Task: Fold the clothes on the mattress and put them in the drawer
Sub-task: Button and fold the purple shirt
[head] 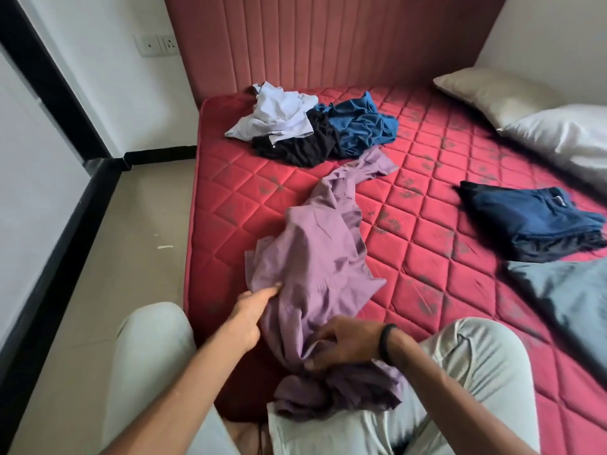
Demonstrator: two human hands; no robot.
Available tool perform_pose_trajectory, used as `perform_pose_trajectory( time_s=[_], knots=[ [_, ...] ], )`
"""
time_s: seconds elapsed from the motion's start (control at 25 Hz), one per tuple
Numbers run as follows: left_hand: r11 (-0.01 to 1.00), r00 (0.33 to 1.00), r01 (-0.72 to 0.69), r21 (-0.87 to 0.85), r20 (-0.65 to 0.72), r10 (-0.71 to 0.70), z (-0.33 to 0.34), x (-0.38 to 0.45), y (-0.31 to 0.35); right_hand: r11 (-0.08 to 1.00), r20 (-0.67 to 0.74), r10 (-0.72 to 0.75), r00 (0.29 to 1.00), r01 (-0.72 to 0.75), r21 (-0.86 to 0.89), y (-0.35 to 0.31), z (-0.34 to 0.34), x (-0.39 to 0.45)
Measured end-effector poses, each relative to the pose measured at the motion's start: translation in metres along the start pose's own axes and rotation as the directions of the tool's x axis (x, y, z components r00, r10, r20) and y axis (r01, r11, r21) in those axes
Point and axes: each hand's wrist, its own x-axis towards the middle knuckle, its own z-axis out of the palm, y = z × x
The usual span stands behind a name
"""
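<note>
A crumpled lilac shirt (323, 257) stretches from the mattress middle down to my lap on the red quilted mattress (427, 178). My left hand (253, 310) pinches its left edge, thumb on top of the cloth. My right hand (341, 343), with a black wristband, grips a bunch of the same shirt near my knees. Near the headboard lies a heap of unfolded clothes: a pale white shirt (279, 116), a black garment (295, 146) and a blue garment (361, 126). A folded navy stack (528, 218) sits at the right.
Pillows lie at the right: beige (492, 93), white (568, 133), and grey-blue (571, 297). A padded pink headboard (328, 41) stands behind. Tiled floor (131, 224) runs along the mattress's left side. My legs in pale trousers (460, 372) frame the bottom. No drawer is in view.
</note>
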Motion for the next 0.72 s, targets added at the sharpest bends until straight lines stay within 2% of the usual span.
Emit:
perform_pose_trajectory(
  time_s=[0.04,0.08,0.12,0.16,0.2,0.24,0.28,0.32,0.36,0.4,0.44,0.52,0.56,0.6,0.64,0.68,0.72],
  knots=[
    [0.995,0.989,-0.103,0.018,-0.104,0.104,0.008,-0.004,0.007,0.997,-0.101,0.011,0.995,-0.002,0.08,-0.004,-0.014,-0.001],
    [0.974,0.963,-0.224,0.012,-0.148,0.224,0.016,-0.009,0.019,0.973,-0.235,0.06,0.97,-0.004,0.233,-0.012,-0.03,-0.002],
    [0.933,0.925,-0.359,-0.009,-0.135,0.355,0.027,-0.019,0.038,0.868,-0.318,0.13,0.939,0.047,0.495,-0.019,-0.047,0.0],
    [0.869,0.867,-0.494,-0.017,-0.082,0.491,0.039,-0.032,0.062,0.655,-0.302,0.14,0.943,0.14,0.743,-0.034,-0.064,0.0],
    [0.782,0.783,-0.623,0.019,0.007,0.623,0.05,-0.047,0.084,0.387,-0.269,0.02,0.963,0.241,0.89,-0.05,-0.079,0.003],
    [0.65,0.656,-0.754,0.094,0.144,0.741,0.061,-0.064,0.107,0.165,-0.327,-0.133,0.936,0.346,0.924,-0.069,-0.096,0.004],
    [0.466,0.503,-0.864,0.191,0.308,0.808,0.071,-0.081,0.126,-0.033,-0.429,-0.195,0.882,0.431,0.902,-0.088,-0.116,0.001],
    [0.259,0.349,-0.934,0.247,0.462,0.815,0.079,-0.095,0.144,-0.101,-0.545,-0.175,0.82,0.536,0.838,-0.112,-0.134,-0.008],
    [0.09,0.236,-0.957,0.274,0.562,0.793,0.081,-0.106,0.155,-0.115,-0.63,-0.142,0.763,0.619,0.777,-0.13,-0.151,-0.015],
    [-0.001,0.184,-0.958,0.287,0.618,0.765,0.081,-0.116,0.161,-0.096,-0.697,-0.11,0.709,0.69,0.717,-0.138,-0.164,-0.018],
    [-0.012,0.201,-0.95,0.313,0.637,0.744,0.079,-0.123,0.162,-0.104,-0.719,-0.084,0.689,0.712,0.694,-0.141,-0.175,-0.017],
    [0.032,0.307,-0.92,0.392,0.666,0.68,0.065,-0.108,0.141,0.028,-0.635,0.004,0.772,0.635,0.772,-0.11,-0.17,-0.003],
    [0.029,0.391,-0.886,0.462,0.713,0.583,0.056,-0.091,0.123,0.132,-0.58,0.136,0.803,0.565,0.814,-0.071,-0.157,0.009],
    [-0.012,0.473,-0.847,0.532,0.763,0.44,0.045,-0.073,0.099,0.23,-0.498,0.342,0.797,0.442,0.867,-0.026,-0.139,0.02],
    [-0.079,0.541,-0.812,0.578,0.797,0.267,0.032,-0.054,0.075,0.3,-0.407,0.603,0.686,0.278,0.913,0.014,-0.116,0.022],
    [-0.134,0.592,-0.787,0.603,0.798,0.116,0.019,-0.039,0.054,0.314,-0.354,0.772,0.528,0.169,0.934,0.063,-0.095,0.021],
    [-0.162,0.624,-0.764,0.625,0.779,0.06,0.006,-0.026,0.037,0.32,-0.348,0.847,0.402,0.137,0.938,0.099,-0.072,0.013]
  ],
)
